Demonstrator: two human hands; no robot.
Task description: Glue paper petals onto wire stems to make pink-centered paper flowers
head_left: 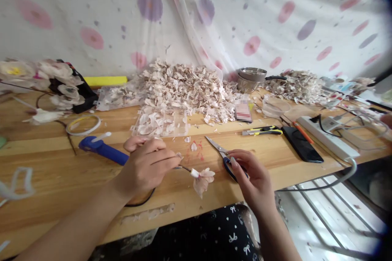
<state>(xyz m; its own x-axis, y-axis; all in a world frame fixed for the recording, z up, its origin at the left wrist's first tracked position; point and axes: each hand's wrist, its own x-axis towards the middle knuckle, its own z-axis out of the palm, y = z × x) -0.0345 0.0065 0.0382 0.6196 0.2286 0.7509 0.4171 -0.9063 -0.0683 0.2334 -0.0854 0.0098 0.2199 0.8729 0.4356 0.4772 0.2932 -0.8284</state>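
Observation:
My left hand (150, 163) is closed in a pinch round the dark thin stem of a flower. That flower (203, 180) has pale pinkish petals and a white wrapped base, and it points right over the wooden table. My right hand (252, 177) has its thumb and fingers closed at the dark blue handles of the scissors (219, 147), whose blades point away and to the left, slightly parted. Behind my left hand lies a blue glue gun (104, 151) with a white glue stick, partly hidden. A few loose petals (194, 147) lie between my hands.
A big heap of dried petals (183, 85) spreads at the back over a clear compartment tray (177, 124). To the right are a yellow utility knife (263, 131), a black phone (301, 142) and a white power strip (326, 136). Finished flowers (67, 89) stand at left.

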